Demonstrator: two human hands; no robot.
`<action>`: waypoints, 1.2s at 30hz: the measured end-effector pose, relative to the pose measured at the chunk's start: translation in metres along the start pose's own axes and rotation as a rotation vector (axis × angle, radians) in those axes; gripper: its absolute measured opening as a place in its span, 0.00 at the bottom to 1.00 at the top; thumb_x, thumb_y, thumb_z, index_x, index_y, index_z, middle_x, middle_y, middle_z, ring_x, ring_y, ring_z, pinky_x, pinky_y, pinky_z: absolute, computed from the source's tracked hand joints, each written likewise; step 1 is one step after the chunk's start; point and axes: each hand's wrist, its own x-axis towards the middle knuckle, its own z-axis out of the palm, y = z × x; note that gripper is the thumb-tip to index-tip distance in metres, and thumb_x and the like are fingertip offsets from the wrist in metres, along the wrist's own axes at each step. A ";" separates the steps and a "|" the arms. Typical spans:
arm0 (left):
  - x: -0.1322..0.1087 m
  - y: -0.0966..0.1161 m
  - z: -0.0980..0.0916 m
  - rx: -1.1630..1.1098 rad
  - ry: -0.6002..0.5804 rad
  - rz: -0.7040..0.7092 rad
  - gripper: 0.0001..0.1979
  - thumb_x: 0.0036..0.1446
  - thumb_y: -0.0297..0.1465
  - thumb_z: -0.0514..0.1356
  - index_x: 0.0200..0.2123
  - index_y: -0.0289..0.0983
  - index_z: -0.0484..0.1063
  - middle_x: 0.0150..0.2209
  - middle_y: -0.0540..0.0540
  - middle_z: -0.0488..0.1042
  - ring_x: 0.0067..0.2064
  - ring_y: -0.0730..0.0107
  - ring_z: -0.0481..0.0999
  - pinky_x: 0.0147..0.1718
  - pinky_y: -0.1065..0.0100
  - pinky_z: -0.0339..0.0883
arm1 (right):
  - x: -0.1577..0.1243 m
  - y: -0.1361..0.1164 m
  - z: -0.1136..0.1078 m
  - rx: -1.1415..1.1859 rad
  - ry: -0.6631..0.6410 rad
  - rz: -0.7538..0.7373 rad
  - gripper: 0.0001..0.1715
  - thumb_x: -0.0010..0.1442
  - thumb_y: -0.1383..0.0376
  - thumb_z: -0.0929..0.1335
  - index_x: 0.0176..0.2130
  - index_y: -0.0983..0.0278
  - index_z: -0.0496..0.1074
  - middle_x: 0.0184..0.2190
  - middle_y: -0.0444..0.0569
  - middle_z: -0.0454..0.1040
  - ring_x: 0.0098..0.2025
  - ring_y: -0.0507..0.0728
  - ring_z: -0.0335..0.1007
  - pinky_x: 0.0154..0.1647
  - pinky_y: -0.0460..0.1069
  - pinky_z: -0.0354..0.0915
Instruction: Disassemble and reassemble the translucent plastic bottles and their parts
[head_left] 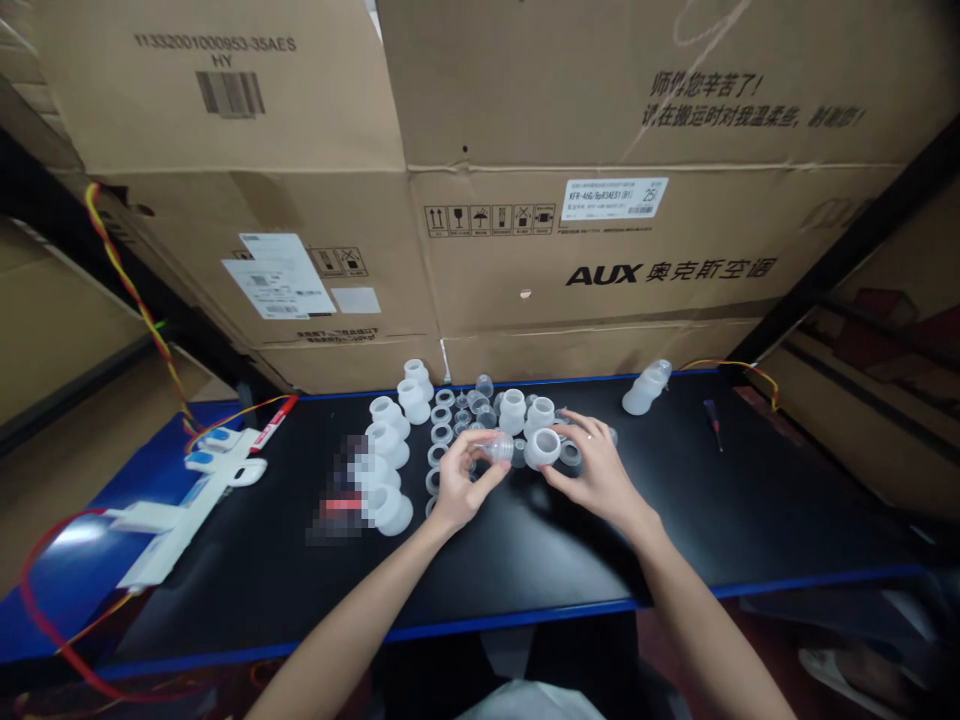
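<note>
Between the fingers of my left hand (463,478) is a clear baby bottle nipple with a threaded collar (500,448), lying on its side with the collar end facing right. My right hand (592,468) grips a white, wide-mouthed baby bottle (542,448) around its body, its open mouth tilted toward me. The two parts are close together but apart, above the black table. Just behind them stand more white bottles (513,410). Ring-shaped collars (442,434) run in a column left of my left hand, and clear domed caps (477,401) lie beyond it.
Several white bottles (386,440) form a row on the left. One assembled bottle (646,388) and a screwdriver (713,425) lie at the right. A power strip (196,505) with cables and a red marker (275,423) are at the left edge. Cardboard (495,270) walls the back.
</note>
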 end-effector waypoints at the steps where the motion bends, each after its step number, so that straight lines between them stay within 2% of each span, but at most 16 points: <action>1: -0.001 0.000 0.000 0.000 -0.004 -0.005 0.20 0.59 0.38 0.75 0.51 0.37 0.80 0.50 0.38 0.84 0.49 0.56 0.86 0.46 0.64 0.78 | 0.000 -0.003 0.001 0.068 0.015 -0.022 0.25 0.65 0.60 0.75 0.59 0.57 0.72 0.58 0.56 0.79 0.65 0.72 0.72 0.66 0.69 0.66; 5: -0.003 -0.001 -0.001 0.052 -0.060 0.034 0.22 0.61 0.38 0.73 0.56 0.38 0.79 0.52 0.37 0.84 0.51 0.55 0.85 0.47 0.63 0.78 | -0.002 -0.014 0.004 0.212 -0.019 -0.048 0.31 0.66 0.63 0.74 0.66 0.56 0.69 0.57 0.56 0.77 0.58 0.66 0.76 0.61 0.63 0.74; 10: -0.002 0.003 -0.002 0.142 -0.123 0.139 0.20 0.62 0.37 0.72 0.55 0.38 0.81 0.50 0.38 0.82 0.48 0.58 0.83 0.42 0.64 0.77 | -0.006 -0.015 0.007 0.229 -0.056 -0.083 0.35 0.67 0.64 0.74 0.70 0.54 0.70 0.54 0.55 0.75 0.52 0.64 0.78 0.53 0.59 0.79; 16: 0.003 0.000 -0.007 0.236 -0.110 0.123 0.16 0.59 0.38 0.73 0.49 0.37 0.83 0.42 0.41 0.83 0.39 0.63 0.81 0.37 0.66 0.74 | -0.003 -0.009 0.013 0.075 0.150 -0.275 0.36 0.67 0.72 0.73 0.68 0.48 0.73 0.48 0.51 0.81 0.49 0.64 0.80 0.52 0.61 0.77; 20: 0.003 -0.003 -0.008 0.250 -0.102 0.101 0.14 0.59 0.38 0.73 0.45 0.37 0.84 0.37 0.44 0.82 0.35 0.66 0.79 0.34 0.68 0.72 | -0.003 -0.010 0.017 0.008 0.165 -0.340 0.37 0.67 0.74 0.73 0.68 0.47 0.73 0.45 0.50 0.83 0.49 0.64 0.80 0.50 0.62 0.76; 24: 0.002 0.000 -0.009 0.268 -0.106 0.171 0.16 0.59 0.37 0.74 0.48 0.38 0.84 0.37 0.45 0.81 0.35 0.67 0.79 0.33 0.69 0.72 | -0.006 -0.010 0.019 0.113 0.186 -0.299 0.37 0.66 0.71 0.75 0.69 0.47 0.72 0.48 0.50 0.84 0.47 0.63 0.82 0.49 0.61 0.76; 28: 0.002 0.007 -0.011 0.297 -0.115 0.299 0.19 0.59 0.35 0.74 0.53 0.39 0.83 0.42 0.43 0.82 0.39 0.64 0.81 0.38 0.66 0.76 | -0.008 -0.011 0.020 0.246 0.181 -0.210 0.37 0.65 0.66 0.78 0.69 0.50 0.72 0.50 0.52 0.85 0.47 0.65 0.84 0.51 0.64 0.77; 32: 0.003 0.012 -0.012 0.334 -0.155 0.368 0.22 0.59 0.31 0.74 0.57 0.41 0.81 0.46 0.41 0.83 0.44 0.59 0.84 0.44 0.61 0.79 | -0.006 -0.016 0.019 0.354 0.212 -0.128 0.35 0.63 0.63 0.80 0.66 0.51 0.75 0.49 0.52 0.86 0.46 0.65 0.84 0.51 0.63 0.78; 36: 0.003 0.016 -0.012 0.350 -0.160 0.428 0.23 0.59 0.30 0.74 0.58 0.41 0.81 0.46 0.39 0.84 0.44 0.56 0.85 0.43 0.60 0.81 | -0.006 -0.015 0.017 0.434 0.197 -0.030 0.34 0.59 0.60 0.82 0.63 0.52 0.79 0.47 0.52 0.87 0.46 0.66 0.85 0.50 0.62 0.81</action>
